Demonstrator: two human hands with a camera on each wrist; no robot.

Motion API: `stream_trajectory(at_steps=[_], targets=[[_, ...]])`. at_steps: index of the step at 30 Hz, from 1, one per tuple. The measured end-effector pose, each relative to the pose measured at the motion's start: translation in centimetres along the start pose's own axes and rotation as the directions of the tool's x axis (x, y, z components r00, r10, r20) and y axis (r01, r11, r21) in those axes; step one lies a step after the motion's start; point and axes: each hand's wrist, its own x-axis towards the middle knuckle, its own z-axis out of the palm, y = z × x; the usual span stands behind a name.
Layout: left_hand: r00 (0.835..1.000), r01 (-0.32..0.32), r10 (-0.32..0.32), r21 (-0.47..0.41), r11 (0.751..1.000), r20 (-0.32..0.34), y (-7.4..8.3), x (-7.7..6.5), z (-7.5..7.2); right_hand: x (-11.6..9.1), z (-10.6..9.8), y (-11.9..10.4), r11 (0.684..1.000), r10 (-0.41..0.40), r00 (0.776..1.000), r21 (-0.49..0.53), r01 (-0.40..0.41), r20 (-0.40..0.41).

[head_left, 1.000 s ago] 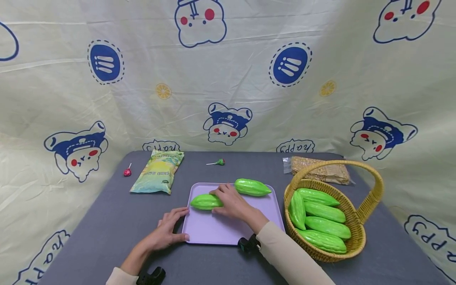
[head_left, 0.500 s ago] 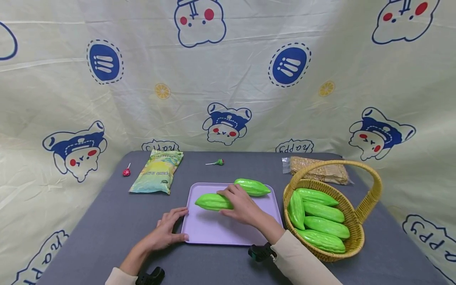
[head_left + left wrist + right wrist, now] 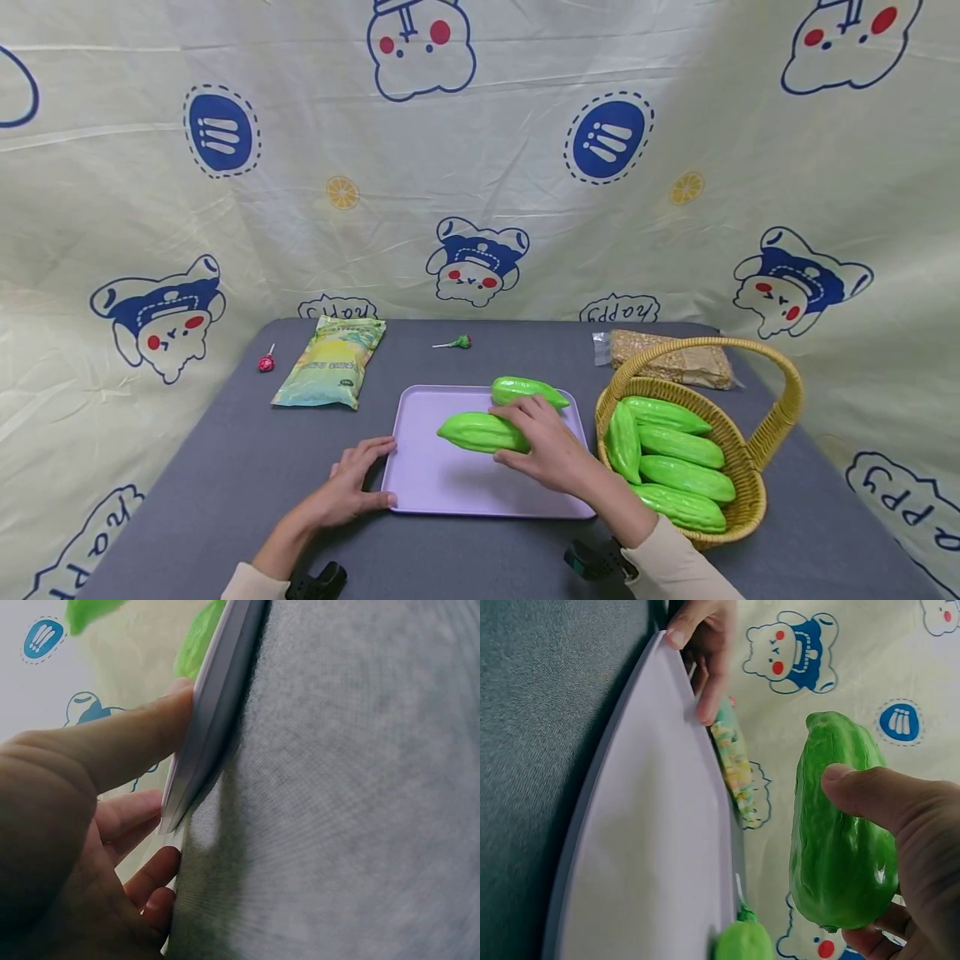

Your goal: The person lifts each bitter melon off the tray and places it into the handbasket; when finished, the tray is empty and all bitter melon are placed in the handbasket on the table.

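Observation:
My right hand grips a bright green, ridged bitter melon by its right end, thumb on the near side. In the right wrist view, the bitter melon is held up apart from the lilac tray; a shadow falls on the tray in the head view. Another bitter melon lies along the tray's far right edge, partly behind my right hand. My left hand touches the left edge of the tray with thumb and fingertips spread along it.
A wicker basket with a tall handle, holding several bitter melons, stands right of the tray. Behind it lies a clear bag of brown grains. A yellow-green packet, a red lollipop and a green lollipop lie farther back.
My right hand has lifted the bitter melon from the tray's left part and carried it rightward. The left hand has stayed at the tray's edge.

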Motion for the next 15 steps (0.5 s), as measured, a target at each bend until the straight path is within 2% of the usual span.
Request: stream_trajectory(at_steps=[8,15], targets=[[1.000,-0.015,0.015,0.003,1.000,0.000,-0.1,0.0,0.0,-2.0,-2.1,0.5,1.000,-0.009,0.999,-0.005,0.009,-0.052],[1.000,0.000,0.000,-0.016,1.000,0.014,-0.1,0.0,-0.1,-4.1,-3.6,1.3,0.999,-0.027,0.994,-0.025,0.025,-0.105]])
